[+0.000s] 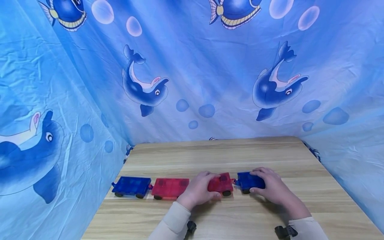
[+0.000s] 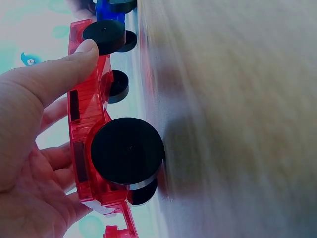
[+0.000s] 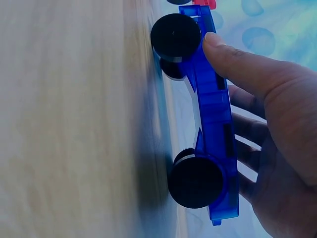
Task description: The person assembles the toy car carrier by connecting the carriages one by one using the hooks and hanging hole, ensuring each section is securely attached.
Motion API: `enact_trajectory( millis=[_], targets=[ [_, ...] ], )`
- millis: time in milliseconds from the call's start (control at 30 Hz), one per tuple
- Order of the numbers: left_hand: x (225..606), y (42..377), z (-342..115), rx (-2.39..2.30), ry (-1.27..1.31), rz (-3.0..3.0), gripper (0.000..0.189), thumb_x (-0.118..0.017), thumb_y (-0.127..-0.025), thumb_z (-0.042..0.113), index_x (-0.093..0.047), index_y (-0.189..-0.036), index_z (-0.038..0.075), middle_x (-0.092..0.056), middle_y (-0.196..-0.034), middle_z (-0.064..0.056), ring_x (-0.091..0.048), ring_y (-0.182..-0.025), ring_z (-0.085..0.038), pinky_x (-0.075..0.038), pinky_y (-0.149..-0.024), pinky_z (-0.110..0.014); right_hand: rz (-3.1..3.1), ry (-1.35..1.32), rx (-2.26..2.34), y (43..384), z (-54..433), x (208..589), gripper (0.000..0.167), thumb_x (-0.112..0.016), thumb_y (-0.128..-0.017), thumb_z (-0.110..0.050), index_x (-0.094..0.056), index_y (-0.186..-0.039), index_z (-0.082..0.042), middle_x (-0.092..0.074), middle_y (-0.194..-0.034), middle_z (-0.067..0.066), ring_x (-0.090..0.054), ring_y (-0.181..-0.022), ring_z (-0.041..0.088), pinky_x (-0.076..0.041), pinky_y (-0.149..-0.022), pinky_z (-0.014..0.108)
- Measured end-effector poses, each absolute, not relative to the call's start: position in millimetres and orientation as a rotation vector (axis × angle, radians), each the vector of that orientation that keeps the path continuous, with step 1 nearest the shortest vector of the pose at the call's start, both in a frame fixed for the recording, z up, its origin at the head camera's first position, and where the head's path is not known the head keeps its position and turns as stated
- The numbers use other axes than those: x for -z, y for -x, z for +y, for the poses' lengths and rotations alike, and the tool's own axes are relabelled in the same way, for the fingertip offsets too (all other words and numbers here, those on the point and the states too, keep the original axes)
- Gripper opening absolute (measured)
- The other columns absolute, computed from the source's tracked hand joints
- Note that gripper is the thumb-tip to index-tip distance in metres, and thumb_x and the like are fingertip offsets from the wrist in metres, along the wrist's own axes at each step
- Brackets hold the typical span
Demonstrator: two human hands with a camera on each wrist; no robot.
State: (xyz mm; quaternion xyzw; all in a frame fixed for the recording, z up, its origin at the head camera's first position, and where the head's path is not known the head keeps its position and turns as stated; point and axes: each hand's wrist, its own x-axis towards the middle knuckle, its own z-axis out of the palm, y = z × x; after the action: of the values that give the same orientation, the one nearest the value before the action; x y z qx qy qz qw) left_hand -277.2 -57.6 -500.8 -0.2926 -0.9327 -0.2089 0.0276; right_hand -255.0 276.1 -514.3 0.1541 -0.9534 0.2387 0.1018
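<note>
My left hand [image 1: 200, 188] grips a red see-through toy car base [image 1: 221, 183] from the near and far sides, thumb at its near edge. In the left wrist view its black wheels [image 2: 128, 151] and a hitch arm [image 2: 121, 220] at the back end show. My right hand [image 1: 270, 185] holds a blue car base [image 1: 249, 181] the same way, thumb along its side [image 3: 210, 99]. The hitch ends of these two bases meet or overlap between the hands. Part of each base is hidden under the fingers.
Left of my left hand stand another red car base [image 1: 170, 187] and another blue one [image 1: 132, 185], end to end in a row. The wooden table [image 1: 216, 155] backs onto a blue dolphin-print cloth [image 1: 195, 66], which also hangs along both sides.
</note>
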Motion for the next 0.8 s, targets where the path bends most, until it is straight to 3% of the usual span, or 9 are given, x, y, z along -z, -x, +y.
enact_trajectory(
  millis=[800],
  targets=[
    [501.8, 277.6, -57.2, 0.615, 0.898, -2.877, 0.069, -0.087, -0.084, 0.049, -0.062, -0.146, 0.030, -0.062, -0.136, 0.001, -0.058, -0.126, -0.019, -0.053, -0.102, -0.041, -2.834, -0.488, -0.728, 251.8, 266.8, 511.2, 0.065, -0.090, -0.081, -0.046, -0.069, -0.137, -0.018, -0.061, -0.141, 0.008, -0.048, -0.138, 0.043, -0.035, -0.107, 0.075]
  ],
)
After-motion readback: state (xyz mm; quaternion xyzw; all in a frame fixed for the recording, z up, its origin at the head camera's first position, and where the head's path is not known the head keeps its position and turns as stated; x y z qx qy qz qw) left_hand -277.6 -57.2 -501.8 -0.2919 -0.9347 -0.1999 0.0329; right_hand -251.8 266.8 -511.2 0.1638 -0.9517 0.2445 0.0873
